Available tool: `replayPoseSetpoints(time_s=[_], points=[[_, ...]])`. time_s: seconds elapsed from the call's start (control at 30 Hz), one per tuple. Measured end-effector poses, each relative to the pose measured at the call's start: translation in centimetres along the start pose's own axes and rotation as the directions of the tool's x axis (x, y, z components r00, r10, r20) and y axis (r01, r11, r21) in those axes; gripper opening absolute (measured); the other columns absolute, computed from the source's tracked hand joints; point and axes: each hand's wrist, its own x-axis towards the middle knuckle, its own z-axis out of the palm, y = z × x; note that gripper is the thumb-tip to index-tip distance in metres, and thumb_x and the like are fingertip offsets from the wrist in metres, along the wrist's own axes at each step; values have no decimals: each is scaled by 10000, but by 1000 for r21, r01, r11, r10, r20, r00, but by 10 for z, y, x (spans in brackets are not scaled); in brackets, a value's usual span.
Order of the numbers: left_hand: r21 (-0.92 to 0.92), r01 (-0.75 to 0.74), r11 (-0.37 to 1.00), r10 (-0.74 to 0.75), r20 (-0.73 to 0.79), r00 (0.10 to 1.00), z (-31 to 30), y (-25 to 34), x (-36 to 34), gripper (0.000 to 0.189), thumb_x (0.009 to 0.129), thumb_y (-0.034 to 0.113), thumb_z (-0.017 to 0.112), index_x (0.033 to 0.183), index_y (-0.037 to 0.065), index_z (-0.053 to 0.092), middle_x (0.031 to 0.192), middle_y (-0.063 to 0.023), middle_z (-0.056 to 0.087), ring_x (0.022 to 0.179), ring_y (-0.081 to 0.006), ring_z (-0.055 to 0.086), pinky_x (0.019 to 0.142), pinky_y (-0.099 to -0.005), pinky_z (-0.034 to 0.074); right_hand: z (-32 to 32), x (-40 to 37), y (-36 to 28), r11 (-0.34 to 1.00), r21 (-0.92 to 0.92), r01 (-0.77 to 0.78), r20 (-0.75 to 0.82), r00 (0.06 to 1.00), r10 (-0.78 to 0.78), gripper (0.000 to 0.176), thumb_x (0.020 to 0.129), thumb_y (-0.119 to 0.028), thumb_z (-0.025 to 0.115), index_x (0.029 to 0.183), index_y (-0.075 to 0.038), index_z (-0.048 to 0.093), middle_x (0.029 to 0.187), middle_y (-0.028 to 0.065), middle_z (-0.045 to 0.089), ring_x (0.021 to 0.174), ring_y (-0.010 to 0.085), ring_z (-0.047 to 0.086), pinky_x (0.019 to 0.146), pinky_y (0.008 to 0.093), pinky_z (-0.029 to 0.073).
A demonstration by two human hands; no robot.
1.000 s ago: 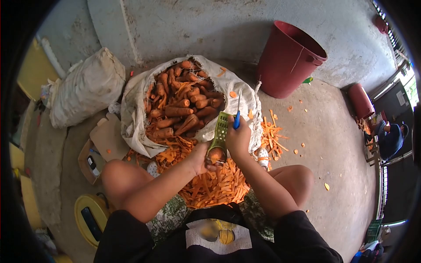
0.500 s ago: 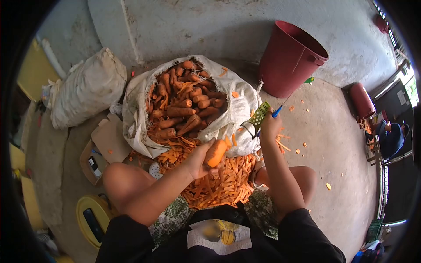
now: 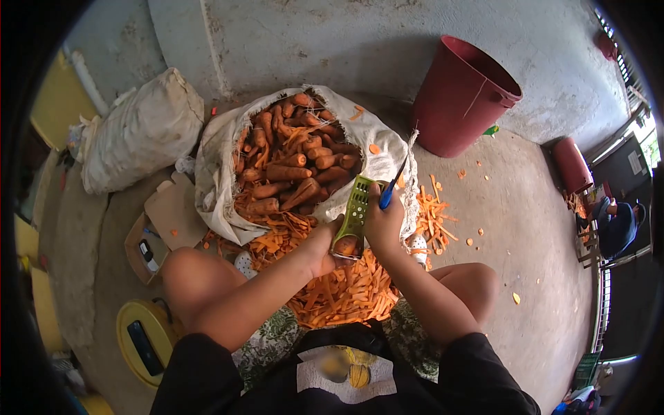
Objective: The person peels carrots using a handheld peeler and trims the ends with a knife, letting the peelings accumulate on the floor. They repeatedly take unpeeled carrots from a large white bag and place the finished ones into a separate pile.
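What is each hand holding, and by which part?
The right hand grips a green peeler by its handle and a knife by its blue handle. The left hand holds a carrot; exactly where is hidden.

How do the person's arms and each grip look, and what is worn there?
Short, loose black cloth sleeves end near the elbows. Below, the left forearm and right forearm are bare. The left grip and right grip are human hands without gloves; no watch or bracelet shows.
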Motion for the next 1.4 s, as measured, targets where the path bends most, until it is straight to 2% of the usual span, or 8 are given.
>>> replayPoseSetpoints(time_s=[0.2, 0.33, 0.4, 0.63, 0.73, 1.1, 1.13, 1.4], points=[[192, 27, 981, -34, 33, 999, -10, -1, 6, 348, 919, 375, 297, 970, 94, 496, 760, -31, 559, 615, -140, 545, 439, -273, 435, -7, 7, 9, 983, -185, -2, -41, 999, -6, 248, 880, -216, 486, 754, -2, 494, 565, 58, 451, 516, 113, 387, 482, 289, 340], [222, 136, 966, -170, 145, 975, 12, -13, -20, 413, 927, 390, 256, 1007, 53, 481, 724, -84, 527, 572, -152, 510, 429, -262, 404, -46, 71, 75, 920, -367, -133, -425, 904, -39, 274, 875, -222, 472, 730, 10, 485, 554, 112, 484, 468, 196, 439, 475, 344, 349], [264, 102, 959, -121, 58, 991, 14, -12, -21, 411, 929, 384, 260, 1041, 47, 466, 744, -86, 520, 583, -151, 507, 445, -271, 426, -61, 86, 77, 967, -143, -211, -456, 881, 125, 283, 874, -232, 477, 726, 10, 482, 561, 102, 485, 477, 197, 432, 486, 332, 353], [105, 51, 993, -45, -56, 997, 1, -3, -5, 424, 916, 410, 297, 1018, 42, 480, 809, -92, 530, 627, -151, 509, 476, -279, 446, -23, 36, 22, 976, 151, -154, -124, 977, 173, 264, 881, -230, 474, 671, -72, 454, 520, -48, 387, 448, 44, 326, 409, 220, 256], [17, 48, 999, -50, 135, 990, -4, -4, 0, 408, 912, 397, 304, 999, 44, 491, 775, -89, 534, 584, -148, 497, 436, -255, 392, -17, 10, -10, 989, 97, -112, 26, 994, 110, 235, 881, -218, 480, 714, -52, 476, 532, -43, 402, 476, 43, 339, 432, 227, 286], [261, 133, 956, -163, 96, 982, 10, -11, -11, 441, 925, 398, 251, 965, 24, 480, 695, -74, 508, 556, -142, 484, 406, -234, 356, -43, 58, 73, 936, -327, -130, -323, 946, 19, 293, 884, -256, 459, 785, 13, 520, 530, 69, 457, 480, 138, 393, 474, 305, 338], [267, 131, 955, -163, 99, 982, 11, -13, -12, 441, 925, 398, 251, 965, 24, 480, 695, -74, 508, 556, -142, 484, 406, -234, 356, -53, 69, 84, 921, -247, -300, -401, 897, 185, 275, 880, -235, 453, 788, 14, 526, 582, 135, 521, 508, 243, 483, 516, 364, 378], [117, 86, 989, -87, 4, 996, -5, -12, 1, 441, 915, 418, 296, 1027, 28, 469, 774, -86, 514, 625, -164, 489, 499, -286, 410, -31, 45, 35, 972, 177, -152, -192, 964, 186, 223, 875, -212, 488, 717, -54, 482, 528, -40, 397, 451, 44, 337, 416, 218, 264]])
